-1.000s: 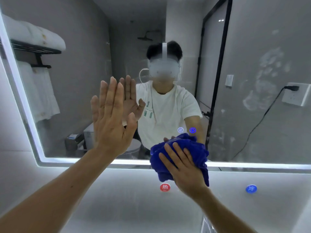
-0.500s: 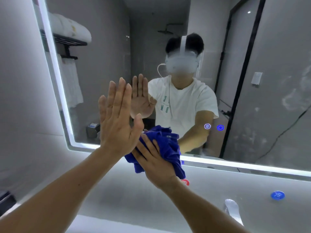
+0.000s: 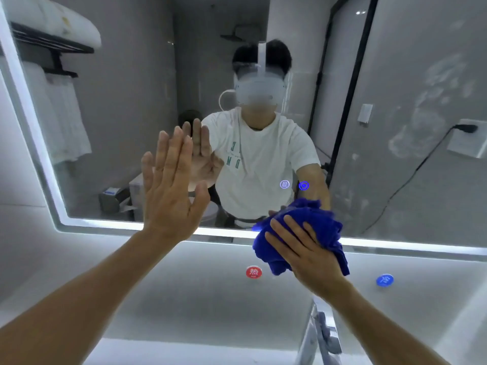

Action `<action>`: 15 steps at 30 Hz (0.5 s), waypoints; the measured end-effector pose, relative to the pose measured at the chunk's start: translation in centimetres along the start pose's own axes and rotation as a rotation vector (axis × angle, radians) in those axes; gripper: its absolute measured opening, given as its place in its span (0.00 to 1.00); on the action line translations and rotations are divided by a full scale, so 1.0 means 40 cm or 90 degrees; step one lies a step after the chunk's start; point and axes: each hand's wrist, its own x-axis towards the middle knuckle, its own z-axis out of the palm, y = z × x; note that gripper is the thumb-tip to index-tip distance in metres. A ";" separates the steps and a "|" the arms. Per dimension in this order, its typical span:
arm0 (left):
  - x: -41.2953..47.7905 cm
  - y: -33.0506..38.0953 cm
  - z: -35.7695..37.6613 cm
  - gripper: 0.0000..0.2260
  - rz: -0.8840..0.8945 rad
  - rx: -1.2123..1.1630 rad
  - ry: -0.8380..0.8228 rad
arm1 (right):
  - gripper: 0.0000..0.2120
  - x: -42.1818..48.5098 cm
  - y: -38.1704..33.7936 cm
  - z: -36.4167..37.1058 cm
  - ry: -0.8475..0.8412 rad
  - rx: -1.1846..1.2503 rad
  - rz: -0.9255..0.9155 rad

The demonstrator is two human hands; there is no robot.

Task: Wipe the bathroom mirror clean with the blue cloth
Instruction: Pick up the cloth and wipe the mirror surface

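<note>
Nearest, at bottom edge: chrome faucet, partly cut off. On the wall strip just above it are two round stickers: red one reads 热, blue one reads 冷. Right hand lies spread over the bunched blue cloth, fingers extended and pressing it flat, not curled round it; thumb not visible. Cloth sits across the mirror's lit lower edge, right of centre, part on glass and part on the wall below. Left hand is flat, fingers straight and together, palm apparently braced against the mirror left of centre. Two small lit touch icons glow on the glass just above the cloth; symbols only, no text. Judgement: wiping stroke in progress along the bottom edge. Whitish smears remain far right and higher, so the next move calls for carrying the cloth up and right with steady pressure. Reflected shirt lettering is reversed and unreadable.
</note>
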 end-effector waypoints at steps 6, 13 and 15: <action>0.021 0.105 0.045 0.28 0.053 -0.023 0.036 | 0.37 -0.039 0.120 0.006 0.105 0.119 0.255; 0.064 0.177 0.060 0.29 0.040 -0.036 0.060 | 0.27 0.071 0.169 -0.017 0.255 0.204 0.389; 0.061 0.184 0.060 0.29 0.036 -0.036 0.056 | 0.27 0.034 0.150 0.005 0.251 0.219 0.388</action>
